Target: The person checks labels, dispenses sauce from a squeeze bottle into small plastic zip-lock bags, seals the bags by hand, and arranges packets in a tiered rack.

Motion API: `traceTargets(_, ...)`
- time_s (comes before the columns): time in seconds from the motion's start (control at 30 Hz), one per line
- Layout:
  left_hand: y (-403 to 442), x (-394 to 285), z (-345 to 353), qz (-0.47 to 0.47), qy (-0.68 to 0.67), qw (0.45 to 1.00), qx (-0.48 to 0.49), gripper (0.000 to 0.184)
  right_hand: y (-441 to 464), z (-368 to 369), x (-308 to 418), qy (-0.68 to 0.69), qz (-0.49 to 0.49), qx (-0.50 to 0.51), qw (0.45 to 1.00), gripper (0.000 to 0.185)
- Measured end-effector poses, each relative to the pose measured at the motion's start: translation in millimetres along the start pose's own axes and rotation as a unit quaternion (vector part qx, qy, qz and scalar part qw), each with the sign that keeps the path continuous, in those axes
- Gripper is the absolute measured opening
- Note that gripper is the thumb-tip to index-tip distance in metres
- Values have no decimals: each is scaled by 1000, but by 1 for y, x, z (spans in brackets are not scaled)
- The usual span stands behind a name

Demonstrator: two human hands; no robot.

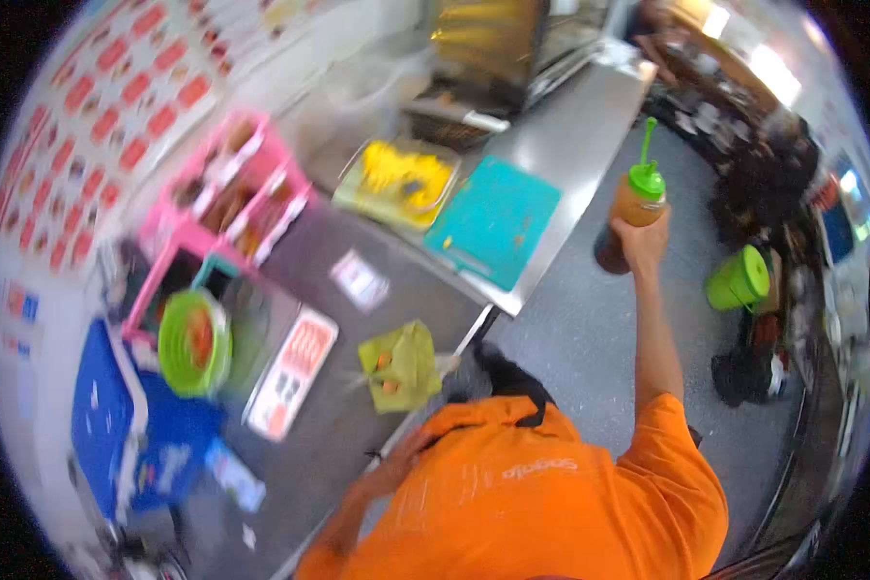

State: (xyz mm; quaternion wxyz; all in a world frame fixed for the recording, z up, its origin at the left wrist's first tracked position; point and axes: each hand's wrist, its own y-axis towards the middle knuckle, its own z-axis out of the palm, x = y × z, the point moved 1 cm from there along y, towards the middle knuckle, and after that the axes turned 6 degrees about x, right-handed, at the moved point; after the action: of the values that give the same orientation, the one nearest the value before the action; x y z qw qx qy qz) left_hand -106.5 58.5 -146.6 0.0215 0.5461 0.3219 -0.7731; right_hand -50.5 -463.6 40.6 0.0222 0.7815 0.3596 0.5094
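Note:
My right hand (643, 240) is stretched out to the right over the floor. Its fingers wrap round a clear bottle (645, 205) with a bright green lid and spout; the liquid inside looks orange-brown and darker at the bottom. My left hand (403, 462) rests low near my waist, close to the edge of the dark counter (348, 387); its fingers are blurred and partly hidden by the orange shirt (541, 493). Just beyond it lies an open yellow-green wrapper (403, 367) with small orange pieces on it.
A teal cutting board (494, 220) and a tub of yellow food (403, 184) lie ahead. At left are a pink rack (224, 188), a green basket (194, 343) and a blue box (106, 416). A green bucket (739, 278) stands at right; a person (651, 34) is farther off.

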Motion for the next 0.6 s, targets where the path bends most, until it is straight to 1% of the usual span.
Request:
traceTargets(0.03, -10, 5, -1, 0, -6, 1000, -23, 51, -3, 17, 11, -29, -26, -30, 999, 76)
traceTargets(0.07, -15, 8, -4, 3, -3, 999, -49, 51, -9, 28, 15, -24, -32, -8, 999, 76)
traceTargets(0.13, -18, 9, -14, 8, 30, 994, -109, 48, -22, 42, 19, 105, -102, 60, 987, 77)
traceTargets(0.17, -18, 9, -20, 9, 50, 989, -140, 46, -32, 47, 19, 109, -98, 70, 987, 77)
traceTargets(0.2, -14, 4, -27, 19, 97, 977, -191, 42, -29, 57, 21, 141, -71, 115, 981, 79)
traceTargets(0.23, -8, -11, -30, -2, 117, 967, -226, 38, -30, 67, 21, 171, -42, 158, 972, 80)
traceTargets(0.27, -3, -26, -35, -23, 138, 956, -258, 34, -37, 80, 22, 150, -40, 134, 979, 81)
traceTargets(0.3, 12, -23, -49, 22, 158, 949, -271, 33, -45, 84, 32, 150, -43, 135, 979, 81)
traceTargets(0.33, 30, -19, -66, 66, 179, 939, -285, 31, -55, 86, 42, 130, -67, 155, 977, 81)
traceTargets(0.37, 45, -31, -80, 60, 177, 935, -301, 30, -59, 87, 47, 110, -90, 175, 974, 81)
traceTargets(0.4, 62, -45, -95, 52, 176, 931, -316, 28, -58, 92, 41, 138, -101, 202, 964, 80)
traceTargets(0.47, 92, -73, -127, 85, 230, 907, -343, 27, -66, 102, 33, 116, -80, 210, 967, 79)
traceTargets(0.5, 119, -64, -158, 96, 245, 901, -346, 27, -64, 106, 34, 94, -70, 215, 970, 78)
traceTargets(0.53, 145, -59, -189, 111, 259, 894, -349, 27, -69, 103, 45, 102, -71, 215, 969, 75)
traceTargets(0.57, 150, -83, -198, 102, 332, 857, -380, 31, -68, 103, 40, 100, -76, 208, 970, 75)
traceTargets(0.6, 173, -71, -235, 106, 335, 852, -388, 35, -71, 105, 29, 140, -77, 234, 959, 74)
